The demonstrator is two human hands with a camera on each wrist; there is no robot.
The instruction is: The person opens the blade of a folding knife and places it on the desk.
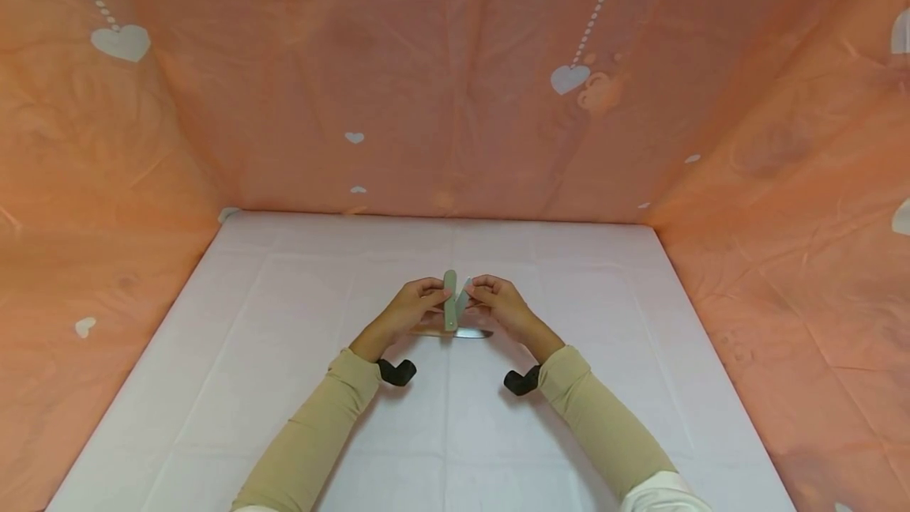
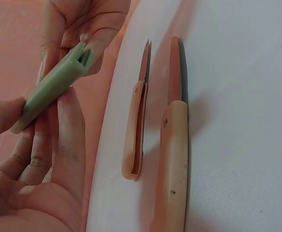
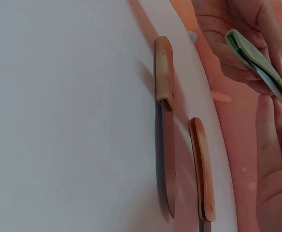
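A folding knife with a pale green handle (image 1: 450,303) is held up above the white table, its blade (image 1: 463,300) part-way out at a narrow angle. My left hand (image 1: 407,306) grips the handle from the left, thumb on its near face. From the right, my right hand (image 1: 503,306) pinches the blade near its tip. The handle's slot faces the right hand in the right wrist view. Below both hands lie a larger cream-handled knife (image 2: 175,154) and a smaller tan-handled folding knife (image 2: 133,130), each with its blade out, roughly parallel.
A white cloth (image 1: 441,433) covers the table beneath the arms. Orange curtains (image 1: 426,101) printed with hearts rise along the back and both sides. Black wrist mounts (image 1: 398,372) stick inward from both wrists, low over the tabletop.
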